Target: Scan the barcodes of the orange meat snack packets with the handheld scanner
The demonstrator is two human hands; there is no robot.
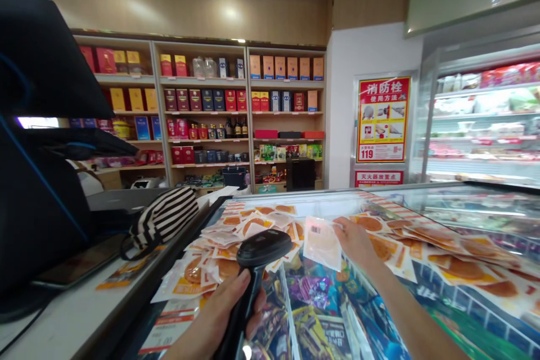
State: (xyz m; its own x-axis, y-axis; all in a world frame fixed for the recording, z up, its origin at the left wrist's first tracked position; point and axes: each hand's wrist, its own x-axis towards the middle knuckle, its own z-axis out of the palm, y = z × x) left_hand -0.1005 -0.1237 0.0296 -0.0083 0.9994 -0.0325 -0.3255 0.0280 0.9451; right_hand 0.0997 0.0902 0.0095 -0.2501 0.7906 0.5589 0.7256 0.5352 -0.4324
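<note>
My left hand (230, 306) is wrapped round the handle of a black barcode scanner (264, 248), its head pointing up and away to the right. In my right hand (353, 239) is the edge of a flat, pale packet (322, 243) with a barcode on its upper part, held between thumb and fingers. Left of the packet and behind the scanner lies a heap of similar packets (192, 273) with round, orange-brown pieces inside. More of these packets (455, 264) spread to the right of my right forearm. All lie on the glass top of a freezer (291, 198).
Bright wrapped goods (314, 291) show under the glass. At the left stand a dark monitor (46, 62) and a striped pouch (169, 214) on a white counter (54, 326). Shelves of boxes (202, 81) line the back wall; a lit display fridge (485, 118) is at right.
</note>
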